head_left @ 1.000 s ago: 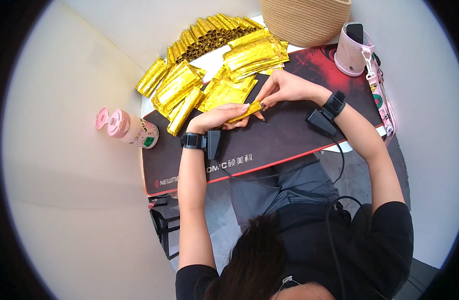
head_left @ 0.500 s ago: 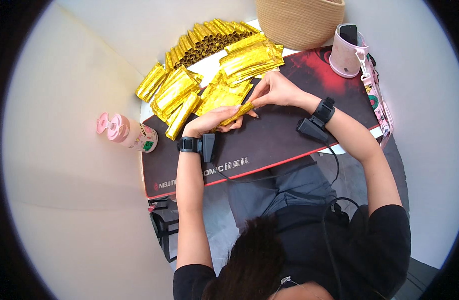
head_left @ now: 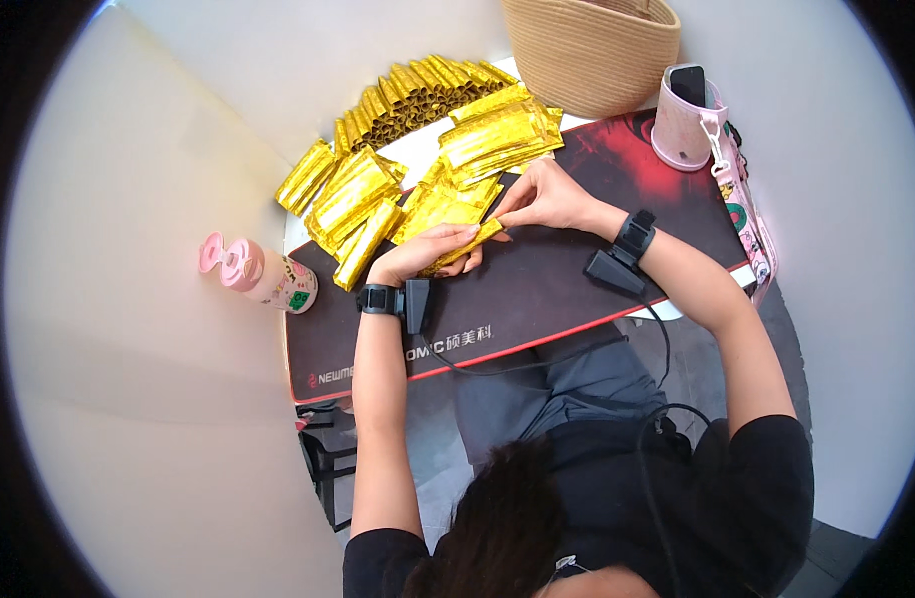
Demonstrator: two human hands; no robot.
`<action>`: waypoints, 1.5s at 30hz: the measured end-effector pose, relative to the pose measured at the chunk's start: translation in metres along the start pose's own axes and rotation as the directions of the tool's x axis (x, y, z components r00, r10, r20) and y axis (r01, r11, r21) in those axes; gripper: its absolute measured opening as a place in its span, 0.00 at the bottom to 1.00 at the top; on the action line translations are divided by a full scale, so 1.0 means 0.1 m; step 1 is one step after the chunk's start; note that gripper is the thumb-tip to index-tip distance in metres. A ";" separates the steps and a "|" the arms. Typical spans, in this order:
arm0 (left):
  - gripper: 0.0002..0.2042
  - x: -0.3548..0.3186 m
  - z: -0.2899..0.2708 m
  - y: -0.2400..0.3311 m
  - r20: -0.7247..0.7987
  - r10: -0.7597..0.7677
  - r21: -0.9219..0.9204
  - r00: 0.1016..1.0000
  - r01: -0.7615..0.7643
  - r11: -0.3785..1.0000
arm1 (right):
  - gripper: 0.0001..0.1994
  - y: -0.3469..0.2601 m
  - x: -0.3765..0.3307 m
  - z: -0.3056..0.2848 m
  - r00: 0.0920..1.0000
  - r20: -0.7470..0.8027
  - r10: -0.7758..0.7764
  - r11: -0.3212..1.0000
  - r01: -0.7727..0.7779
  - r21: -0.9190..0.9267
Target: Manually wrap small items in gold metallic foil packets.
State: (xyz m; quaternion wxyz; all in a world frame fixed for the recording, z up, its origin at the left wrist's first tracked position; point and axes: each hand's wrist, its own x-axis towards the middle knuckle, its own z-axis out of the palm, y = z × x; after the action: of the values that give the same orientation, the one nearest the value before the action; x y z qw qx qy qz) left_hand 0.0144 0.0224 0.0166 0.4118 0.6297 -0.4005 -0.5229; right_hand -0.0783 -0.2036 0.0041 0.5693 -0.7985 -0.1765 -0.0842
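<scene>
My left hand [head_left: 430,249] is closed on a narrow folded piece of gold foil paper [head_left: 477,237], low over the desk mat. At the far end of that piece, the fingertips of my right hand [head_left: 547,197] are pinched together on it. Flat gold foil sheets [head_left: 440,207] lie just beyond my left hand. Farther off is a thicker stack of gold sheets [head_left: 499,135], and to the left are more folded gold pieces [head_left: 353,194]. Many rolled gold foil tubes [head_left: 408,100] are piled at the back, their openings facing me.
The dark desk mat [head_left: 567,269] has a red edge. A woven basket [head_left: 592,55] stands at the back right, beside a pink cup [head_left: 682,135] holding a phone [head_left: 688,86]. A pink strap [head_left: 742,209] hangs at the right edge. A pink-lidded bottle [head_left: 278,279] stands at the left.
The whole view has shifted slightly. Both hands stay on the same folded gold piece, with only small changes in the fingers.
</scene>
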 end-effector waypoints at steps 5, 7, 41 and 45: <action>0.26 -0.03 -0.07 -0.04 -0.314 0.200 -0.082 0.928 -0.236 0.968 | 0.08 0.09 0.05 -0.11 0.992 -0.102 0.068 0.995 -0.060 0.079; 0.28 -0.04 -0.17 -0.08 -0.482 0.239 -0.157 0.843 -0.352 0.923 | 0.08 0.14 0.08 -0.19 0.928 -0.326 0.179 0.955 -0.084 0.286; 0.20 0.12 -0.22 -0.26 -0.651 0.317 -0.195 0.690 -0.555 0.808 | 0.28 0.74 1.93 -0.60 0.820 -0.571 -0.042 0.703 -0.382 -0.600; 0.17 0.14 -0.24 -0.26 -0.648 0.341 -0.180 0.681 -0.571 0.801 | 0.52 0.67 1.64 -0.61 0.943 -0.333 0.032 0.695 -0.260 -0.671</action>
State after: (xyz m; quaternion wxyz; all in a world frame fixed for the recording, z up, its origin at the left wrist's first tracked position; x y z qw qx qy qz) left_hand 0.0416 0.0208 -0.0097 0.7438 0.5473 -0.2947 -0.2459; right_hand 0.1026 -0.2495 0.0203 0.2450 -0.9446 0.0210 -0.2173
